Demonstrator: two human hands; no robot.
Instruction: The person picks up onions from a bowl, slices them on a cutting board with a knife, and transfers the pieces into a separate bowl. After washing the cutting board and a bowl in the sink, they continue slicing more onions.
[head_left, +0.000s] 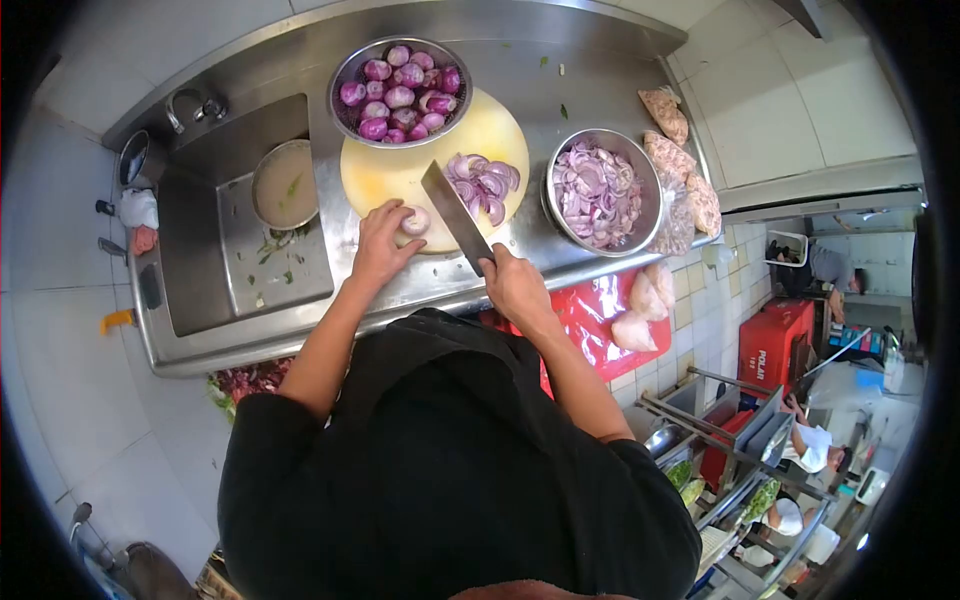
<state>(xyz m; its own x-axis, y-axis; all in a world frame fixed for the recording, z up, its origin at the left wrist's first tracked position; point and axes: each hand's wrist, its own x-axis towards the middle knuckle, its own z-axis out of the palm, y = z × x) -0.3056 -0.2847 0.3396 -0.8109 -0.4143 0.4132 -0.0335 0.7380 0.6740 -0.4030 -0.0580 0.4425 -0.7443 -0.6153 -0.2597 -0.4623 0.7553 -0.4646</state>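
A round yellow cutting board (385,170) lies on the steel counter. On its front part my left hand (382,240) grips a peeled onion half (416,221) with the fingertips. My right hand (517,287) is closed on the handle of a wide cleaver (455,215), whose blade points up and left over the board, just right of the onion. Sliced onion (483,185) lies beyond the blade. A perforated bowl of whole purple onions (399,97) rests on the board's back edge. To the right, a steel bowl (655,212) holds many onion slices (598,190).
A sink (190,250) at the left holds a pot of cloudy water (285,185). Filled plastic bags (672,155) line the counter's right end. Below it, pale meat pieces (633,330) lie on red plastic (590,325). Racks (740,430) and other people (812,445) are farther right.
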